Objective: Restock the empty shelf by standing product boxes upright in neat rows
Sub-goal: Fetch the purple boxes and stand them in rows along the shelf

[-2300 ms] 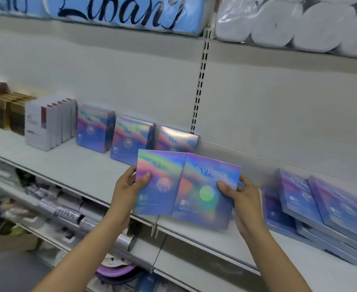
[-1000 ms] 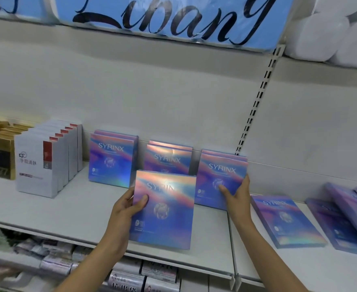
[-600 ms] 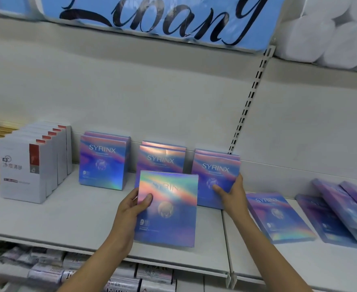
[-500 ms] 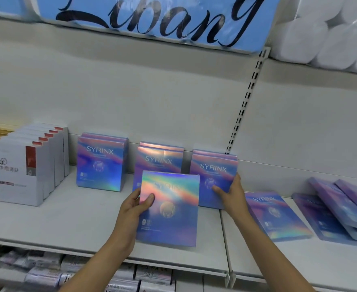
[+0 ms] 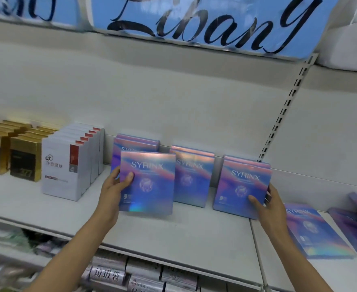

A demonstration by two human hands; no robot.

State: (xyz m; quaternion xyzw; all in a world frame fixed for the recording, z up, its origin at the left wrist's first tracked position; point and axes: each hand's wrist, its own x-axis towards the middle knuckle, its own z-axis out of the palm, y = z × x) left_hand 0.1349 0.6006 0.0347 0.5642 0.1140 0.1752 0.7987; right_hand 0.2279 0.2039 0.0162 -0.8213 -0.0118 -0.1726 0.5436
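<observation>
left hand grips a shiny box, in front of the stack by the white boxes | right hand holds the far stack | tip: stand it straight, edges lined up

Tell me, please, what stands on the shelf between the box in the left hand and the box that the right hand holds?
In the head view, one upright row of SYRINX boxes stands between the left-hand box and the right-hand box, leaning against the back wall.
</observation>
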